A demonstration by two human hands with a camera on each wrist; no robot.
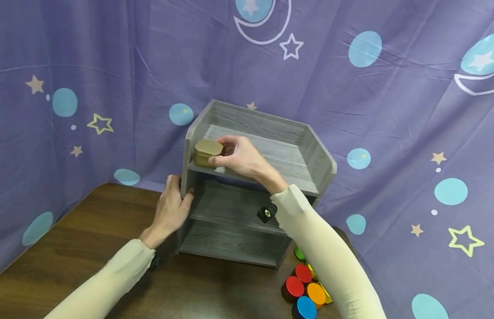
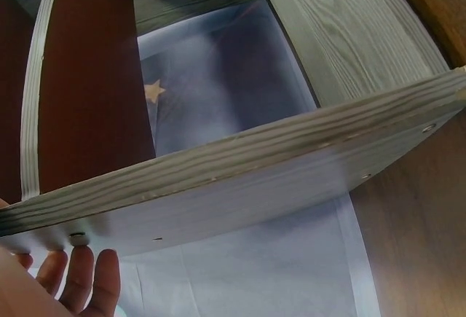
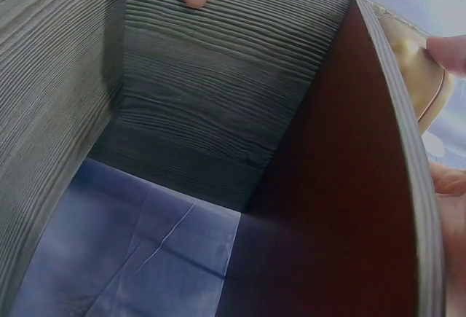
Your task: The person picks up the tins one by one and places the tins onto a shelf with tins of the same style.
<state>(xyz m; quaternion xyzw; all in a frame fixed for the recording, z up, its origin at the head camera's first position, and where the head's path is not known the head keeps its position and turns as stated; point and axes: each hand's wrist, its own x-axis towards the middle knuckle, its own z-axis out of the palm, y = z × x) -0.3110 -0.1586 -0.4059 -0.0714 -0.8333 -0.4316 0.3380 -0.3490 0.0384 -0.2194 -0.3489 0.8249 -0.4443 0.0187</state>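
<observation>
R hand [image 1: 244, 157] pinches a gold box [image 1: 207, 153] btwn thumb & fingers at the L front corner of the top tier [image 1: 274, 153] of a gray wood-grain shelf unit [image 1: 231, 199], while the L hand [image 1: 172, 207] grips the unit's L side panel [image 2: 240, 193] lower down, thumb inside, fingers outside. Colored cylinders [image 1: 293, 287], incl. red, orange & blue, sit nr the unit's R side on a brown table [image 1: 83, 226], w/ a purple star-&-moon curtain [image 1: 390, 115] behind.

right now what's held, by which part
Right hand: gold rounded box, by its right end. Left hand: grey wood-grain shelf, by its left panel.
</observation>
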